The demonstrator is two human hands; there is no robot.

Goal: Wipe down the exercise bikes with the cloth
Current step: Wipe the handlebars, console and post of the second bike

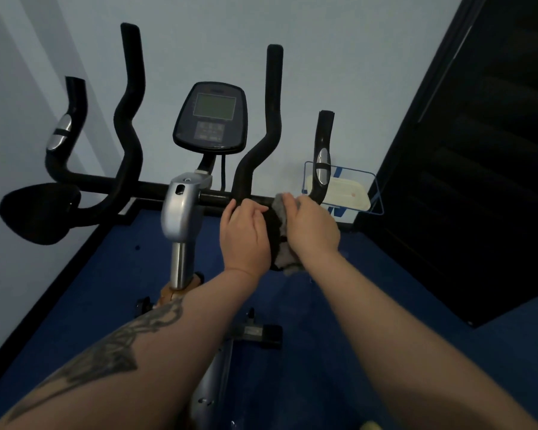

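Right hand grips the grey cloth against the bike's right armrest pad; left hand clasps that pad (console lettering unreadable).

Left hand curled, right hand gripping, seemingly, forearms extended

Black handlebars, grey cloth, silver stem, blue floor (left forearm dark-tattooed).

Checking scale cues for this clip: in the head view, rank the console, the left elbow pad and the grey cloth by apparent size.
1. Left elbow pad, though it sits nearer the camera.
2. Console, close behind it.
3. Grey cloth, mostly hidden by the right hand.
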